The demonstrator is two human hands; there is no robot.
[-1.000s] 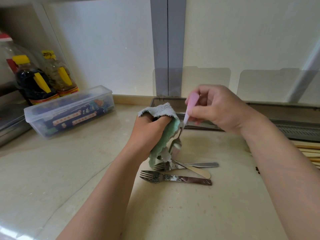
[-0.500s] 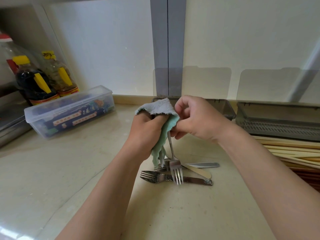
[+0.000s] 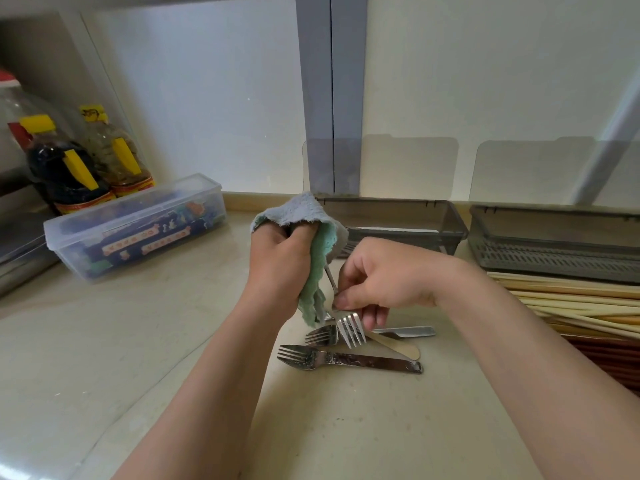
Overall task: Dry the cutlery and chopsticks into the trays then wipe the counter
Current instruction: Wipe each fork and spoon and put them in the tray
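The left hand [image 3: 280,265] is clenched around a bunched grey-and-green terry cloth [image 3: 313,233]. The cloth is wrapped over the handle end of a slim steel fork [image 3: 350,327], and its loose green end hangs down beside the shaft. The right hand [image 3: 388,277] pinches this fork at its neck between thumb and curled fingers, just above the tines. The fork is held tilted in the middle of the scene, with its tines pointing down and towards the near edge. It sits over a small heap of cutlery on the beige stone counter [image 3: 104,341], and whether the tines touch the heap cannot be told. In the heap, a steel fork with a patterned handle [image 3: 349,360] lies nearest, with its tines to the left. Just beyond it are a second steel fork [image 3: 322,336], a pale beige flat handle [image 3: 398,346] and a plain steel handle [image 3: 410,331], which cross one another. At the far side, against the wall, stands a grey translucent plastic tray [image 3: 408,221], partly hidden by the cloth and the right hand. To its right is a second grey slotted plastic tray [image 3: 554,254]. A pile of pale wooden chopsticks [image 3: 571,306] lies on the counter just in front of that second tray. At far left a clear lidded plastic box [image 3: 138,230] rests on the counter, with two bottles with yellow caps [image 3: 69,174] behind it.
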